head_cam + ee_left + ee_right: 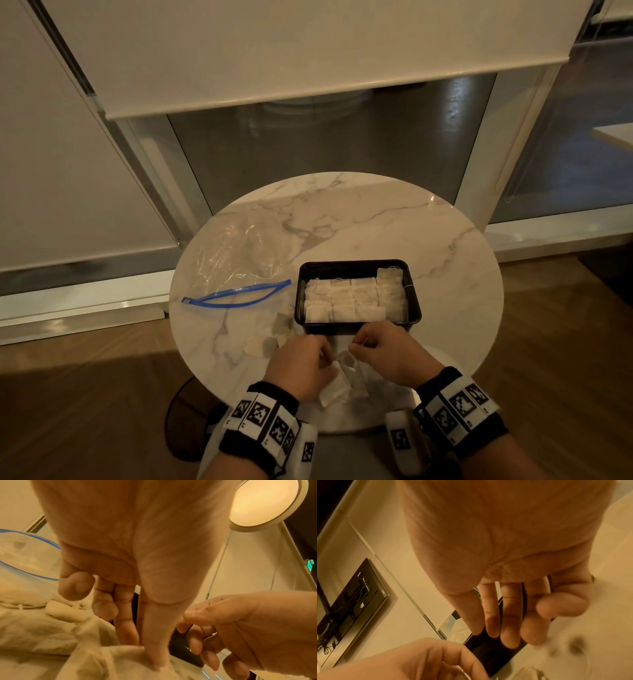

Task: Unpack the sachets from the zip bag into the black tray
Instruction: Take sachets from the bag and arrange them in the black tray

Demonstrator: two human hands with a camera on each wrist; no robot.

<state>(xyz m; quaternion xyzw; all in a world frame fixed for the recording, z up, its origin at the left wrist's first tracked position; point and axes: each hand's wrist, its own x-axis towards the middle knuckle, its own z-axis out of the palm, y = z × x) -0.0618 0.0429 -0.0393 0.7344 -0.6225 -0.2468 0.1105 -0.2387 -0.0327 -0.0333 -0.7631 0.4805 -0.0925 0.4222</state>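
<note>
Holding: a bunch of pale, crumpled sachets (337, 380) sits at the table's near edge, between my two hands.
Left hand (301, 365): thumb and fingers clamped on the sachets' top; I see the pinch in the left wrist view.
Right hand (387, 353): fingers curled, pinching what looks like a thin string; I cannot tell for sure.
Black tray (412, 291): packed with rows of sachets, just beyond my hands.
Zip bag (239, 260): clear, blue-zipped, mouth open, lying left of the tray.
Loose sachets (263, 344): on the marble table (376, 219), near the left hand.
</note>
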